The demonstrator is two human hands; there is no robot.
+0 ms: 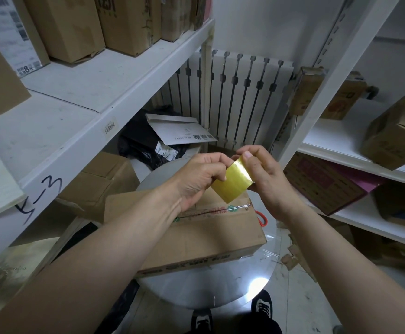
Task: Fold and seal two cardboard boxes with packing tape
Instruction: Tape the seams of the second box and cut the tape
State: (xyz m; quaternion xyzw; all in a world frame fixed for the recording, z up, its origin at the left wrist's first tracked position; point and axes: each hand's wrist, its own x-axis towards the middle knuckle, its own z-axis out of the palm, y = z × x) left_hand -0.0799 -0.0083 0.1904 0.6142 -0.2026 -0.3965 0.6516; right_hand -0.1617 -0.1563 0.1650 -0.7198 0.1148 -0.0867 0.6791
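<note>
Black shoes point(261, 307) showed nearest, well below the hands, at the near rim of the round counter point(244, 292). On that counter, directly under both hands, lay the box point(208, 235), flaps down. Its long axis ran left to right, dipping slightly toward the right hand's side, and a taped seam ran along the top just beneath the hands.

Above it the left hand point(196, 179) and right hand point(264, 174) were close together, each clamped on one end of a yellow tape point(232, 183) strip. The left pinched the lower end; the right's thumb and fingers gripped the upper end. The strip stretched taut between them, slanting up toward the right, clear of the cardboard. Whether the right palm hid a roll could not be told.

Both hands were about equally near the box, the left a little lower, so that end would likely go down first. The strip would also need turning to lie along the seam.

Beyond the hands stood a radiator point(240, 97), with shelves point(80, 92) of cartons to either side.
</note>
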